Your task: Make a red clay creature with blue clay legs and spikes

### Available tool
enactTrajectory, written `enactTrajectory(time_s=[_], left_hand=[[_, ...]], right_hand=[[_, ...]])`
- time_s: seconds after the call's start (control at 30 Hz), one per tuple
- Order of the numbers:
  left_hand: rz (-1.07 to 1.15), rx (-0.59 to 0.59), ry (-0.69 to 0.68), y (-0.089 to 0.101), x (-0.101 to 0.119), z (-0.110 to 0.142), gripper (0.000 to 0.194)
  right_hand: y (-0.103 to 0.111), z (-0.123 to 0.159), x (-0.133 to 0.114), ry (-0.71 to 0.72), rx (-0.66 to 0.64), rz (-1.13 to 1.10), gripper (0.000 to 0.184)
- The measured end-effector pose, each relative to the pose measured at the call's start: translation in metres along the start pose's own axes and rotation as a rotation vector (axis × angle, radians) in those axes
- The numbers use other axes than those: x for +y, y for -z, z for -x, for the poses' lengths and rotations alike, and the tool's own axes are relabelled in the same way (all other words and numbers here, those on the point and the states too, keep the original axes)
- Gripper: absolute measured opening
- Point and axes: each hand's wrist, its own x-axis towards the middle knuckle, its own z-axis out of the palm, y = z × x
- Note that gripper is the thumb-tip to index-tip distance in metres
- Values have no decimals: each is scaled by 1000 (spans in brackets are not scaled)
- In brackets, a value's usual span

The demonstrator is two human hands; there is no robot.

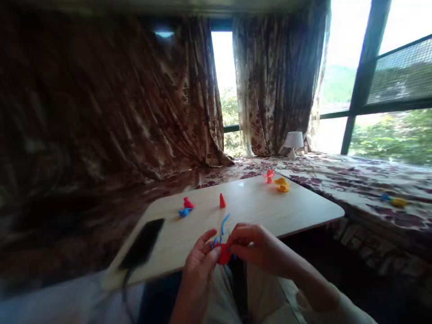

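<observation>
Now the left hand (201, 261) clamps one red piece (223, 256) with blue strands (225, 219), the right hand (248, 240) pinching its edge; beyond them sit one red cone (222, 201) and, leftward, one blue piece (184, 212).

Left hand (201, 261) and right hand (254, 243) close together, fingers (208, 235) bent.

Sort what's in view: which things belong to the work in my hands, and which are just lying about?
Likely in use, at your left hand and right hand:
red piece
blue strand

Apparently just lying about, untouched:
red cone
pink piece
blue piece
coral-coloured piece
yellow piece
black flat device
white-shaded lamp
</observation>
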Motion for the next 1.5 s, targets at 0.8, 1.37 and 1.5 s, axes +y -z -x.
enactTrajectory(time_s=[0.8,1.37,1.5], left_hand=[[-32,-29,-20,1,-5,3,56],[-58,50,-18,0,-1,5,63],[-54,66,-25,1,-1,4,61]], right_hand=[[-4,2,-5,-2,53,103,17],[-7,4,6,-89,33,3,15],[-7,5,10,-101,39,-28,13]])
